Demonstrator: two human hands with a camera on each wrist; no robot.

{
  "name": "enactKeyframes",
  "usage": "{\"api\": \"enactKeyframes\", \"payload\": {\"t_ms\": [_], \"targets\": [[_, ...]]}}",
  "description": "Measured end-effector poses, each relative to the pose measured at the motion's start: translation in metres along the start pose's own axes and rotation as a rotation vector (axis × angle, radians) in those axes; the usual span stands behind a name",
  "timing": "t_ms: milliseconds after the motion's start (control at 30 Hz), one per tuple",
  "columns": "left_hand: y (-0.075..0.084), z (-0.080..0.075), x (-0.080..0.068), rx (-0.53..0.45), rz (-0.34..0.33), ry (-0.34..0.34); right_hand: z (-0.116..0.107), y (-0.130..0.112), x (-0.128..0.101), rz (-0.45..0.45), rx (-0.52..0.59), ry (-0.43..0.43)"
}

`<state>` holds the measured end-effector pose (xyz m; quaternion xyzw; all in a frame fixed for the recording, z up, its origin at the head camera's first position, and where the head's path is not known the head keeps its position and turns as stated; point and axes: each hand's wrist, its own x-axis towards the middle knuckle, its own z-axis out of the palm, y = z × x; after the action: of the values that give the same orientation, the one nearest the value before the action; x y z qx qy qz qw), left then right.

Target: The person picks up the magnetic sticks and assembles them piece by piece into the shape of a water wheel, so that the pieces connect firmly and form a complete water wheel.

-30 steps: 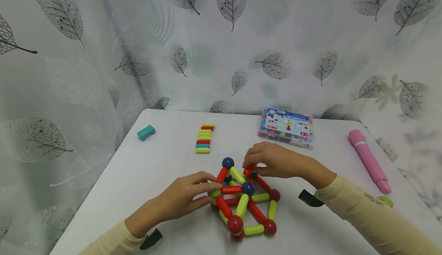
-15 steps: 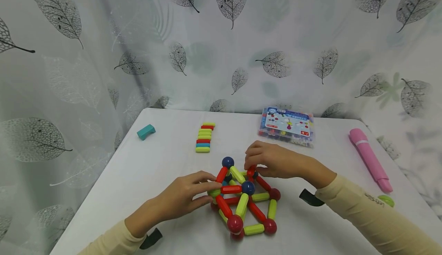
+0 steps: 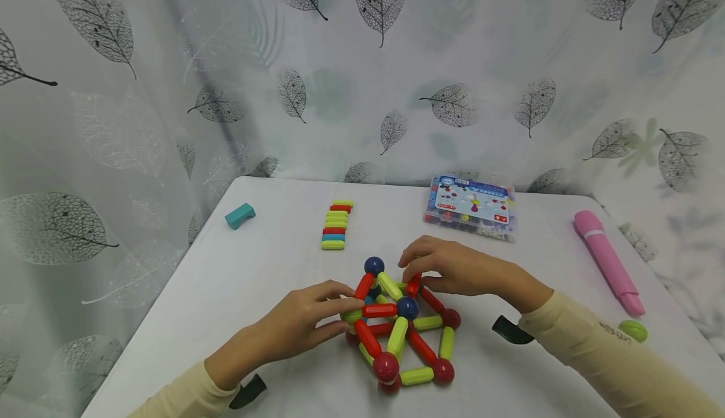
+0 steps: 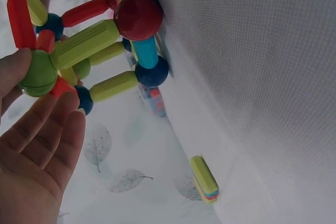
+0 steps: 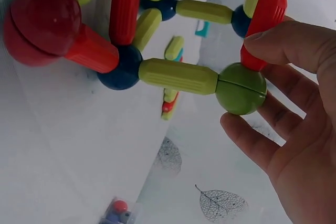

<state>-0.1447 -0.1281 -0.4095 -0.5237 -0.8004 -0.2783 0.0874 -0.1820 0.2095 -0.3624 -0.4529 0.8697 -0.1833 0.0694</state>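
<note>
A toy frame of red, yellow-green and blue rods joined by coloured balls stands on the white table, below the middle of the head view. At its left corner my left hand holds a green ball between thumb and fingers. My right hand is at the far right upper corner. There it pinches a short red rod, thumb across its side. The rod's lower end meets another green ball, with fingertips close behind and under that ball. In the head view the right fingers partly cover this corner.
Several coloured rods lie in a row behind the frame. A lidded plastic box sits at the back right, a teal block at the back left. To the right are a pink marker-shaped object and a green ball.
The red rod in my right hand has turned from slanting to nearly upright, and the right hand has dropped slightly. My left hand and the rest of the frame stay in place.
</note>
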Motion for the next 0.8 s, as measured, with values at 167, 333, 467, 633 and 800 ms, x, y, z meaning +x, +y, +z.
{"api": "enactKeyframes", "payload": {"t_ms": [167,333,467,633,800], "targets": [[0.0,0.0,0.0,0.006,-0.003,-0.002,0.003,-0.002,-0.001,-0.019,-0.02,-0.006],[0.0,0.0,0.001,0.012,-0.007,-0.006,0.002,-0.002,-0.003,0.003,-0.012,0.004],[0.001,0.001,0.001,0.013,-0.016,-0.011,-0.003,0.001,-0.007,0.049,0.027,0.04],[0.002,0.001,0.0,0.013,-0.028,-0.016,-0.005,0.009,-0.01,0.105,0.082,0.069],[0.003,0.001,0.0,0.007,-0.031,-0.014,-0.004,0.014,-0.011,0.123,0.11,0.09]]}}
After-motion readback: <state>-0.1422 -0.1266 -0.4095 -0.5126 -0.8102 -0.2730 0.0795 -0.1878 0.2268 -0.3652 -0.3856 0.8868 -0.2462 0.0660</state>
